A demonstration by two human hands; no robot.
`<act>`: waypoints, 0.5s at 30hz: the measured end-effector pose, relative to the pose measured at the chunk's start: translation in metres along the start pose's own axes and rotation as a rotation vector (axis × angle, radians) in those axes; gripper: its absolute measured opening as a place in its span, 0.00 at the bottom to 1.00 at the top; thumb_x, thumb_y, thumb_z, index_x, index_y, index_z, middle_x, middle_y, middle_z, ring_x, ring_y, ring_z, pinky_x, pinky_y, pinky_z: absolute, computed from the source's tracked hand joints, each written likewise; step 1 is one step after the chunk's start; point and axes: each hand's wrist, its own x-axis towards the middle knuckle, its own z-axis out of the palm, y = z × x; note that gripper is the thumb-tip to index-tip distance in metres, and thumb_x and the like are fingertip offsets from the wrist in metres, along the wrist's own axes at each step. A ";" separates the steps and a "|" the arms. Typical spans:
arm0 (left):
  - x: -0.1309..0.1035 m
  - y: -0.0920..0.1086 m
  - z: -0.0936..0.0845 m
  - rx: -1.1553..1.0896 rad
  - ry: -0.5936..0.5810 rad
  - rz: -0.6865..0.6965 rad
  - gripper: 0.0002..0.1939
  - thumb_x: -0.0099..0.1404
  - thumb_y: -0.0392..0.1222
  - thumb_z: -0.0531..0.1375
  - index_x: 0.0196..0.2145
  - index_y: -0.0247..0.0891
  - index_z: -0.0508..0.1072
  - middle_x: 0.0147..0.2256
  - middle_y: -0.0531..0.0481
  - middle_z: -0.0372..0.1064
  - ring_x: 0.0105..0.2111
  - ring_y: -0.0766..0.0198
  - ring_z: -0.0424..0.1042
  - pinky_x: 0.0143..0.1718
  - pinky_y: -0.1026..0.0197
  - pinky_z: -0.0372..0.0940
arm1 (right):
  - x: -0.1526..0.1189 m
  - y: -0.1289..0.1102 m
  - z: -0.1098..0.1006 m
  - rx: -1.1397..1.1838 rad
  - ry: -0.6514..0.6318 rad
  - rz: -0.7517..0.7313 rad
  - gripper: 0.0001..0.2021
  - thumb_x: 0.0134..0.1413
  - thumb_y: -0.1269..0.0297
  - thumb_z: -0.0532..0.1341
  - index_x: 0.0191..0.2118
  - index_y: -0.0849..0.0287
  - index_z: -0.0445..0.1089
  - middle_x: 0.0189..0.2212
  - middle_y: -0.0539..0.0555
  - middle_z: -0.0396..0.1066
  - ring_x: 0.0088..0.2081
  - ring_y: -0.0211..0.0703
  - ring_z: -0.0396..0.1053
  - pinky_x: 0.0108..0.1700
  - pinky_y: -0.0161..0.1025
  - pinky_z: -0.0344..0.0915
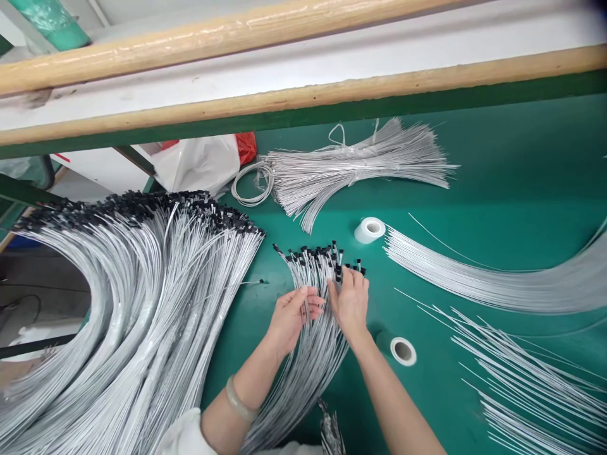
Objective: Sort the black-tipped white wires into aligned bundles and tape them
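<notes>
A bundle of thin grey-white wires with small black connectors at the far ends lies in front of me on the green table. On its left side my left hand has thumb and fingers closed round a few wires, below the connectors. My right hand is at the right edge of the same bundle, its fingers curled over wires close to the black ends. What lies under the right fingers is partly hidden. One stray wire with a black tip lies left of the bundle.
A large mass of connector-ended wires fills the left. Behind lie a tied wire bundle and a white bag. Two white rolls and loose wires are at the right. A wood-edged shelf crosses above the table.
</notes>
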 end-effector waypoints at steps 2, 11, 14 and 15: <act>-0.001 0.000 0.002 0.010 -0.034 0.000 0.18 0.51 0.51 0.61 0.32 0.31 0.74 0.25 0.46 0.71 0.20 0.70 0.65 0.26 0.64 0.58 | 0.000 -0.011 -0.005 0.114 0.047 0.014 0.20 0.51 0.57 0.52 0.45 0.66 0.66 0.42 0.66 0.64 0.45 0.56 0.59 0.43 0.53 0.58; -0.005 -0.008 0.009 0.086 -0.211 -0.046 0.19 0.51 0.53 0.60 0.20 0.30 0.72 0.21 0.46 0.68 0.16 0.71 0.60 0.20 0.65 0.53 | 0.011 -0.048 -0.030 1.133 -0.641 0.523 0.13 0.44 0.53 0.61 0.25 0.59 0.69 0.16 0.46 0.67 0.06 0.27 0.49 0.06 0.28 0.43; -0.006 -0.008 0.009 0.094 -0.229 -0.036 0.19 0.52 0.52 0.60 0.21 0.30 0.73 0.21 0.45 0.68 0.16 0.71 0.61 0.21 0.65 0.53 | 0.010 -0.048 -0.031 1.224 -0.596 0.591 0.12 0.41 0.55 0.63 0.24 0.61 0.69 0.22 0.49 0.71 0.06 0.25 0.50 0.05 0.26 0.44; -0.007 -0.008 0.009 0.092 -0.227 -0.032 0.19 0.52 0.52 0.60 0.22 0.29 0.73 0.21 0.45 0.68 0.16 0.71 0.61 0.21 0.65 0.53 | 0.009 -0.048 -0.031 1.247 -0.586 0.612 0.12 0.41 0.55 0.63 0.24 0.61 0.70 0.23 0.49 0.71 0.06 0.25 0.50 0.05 0.26 0.44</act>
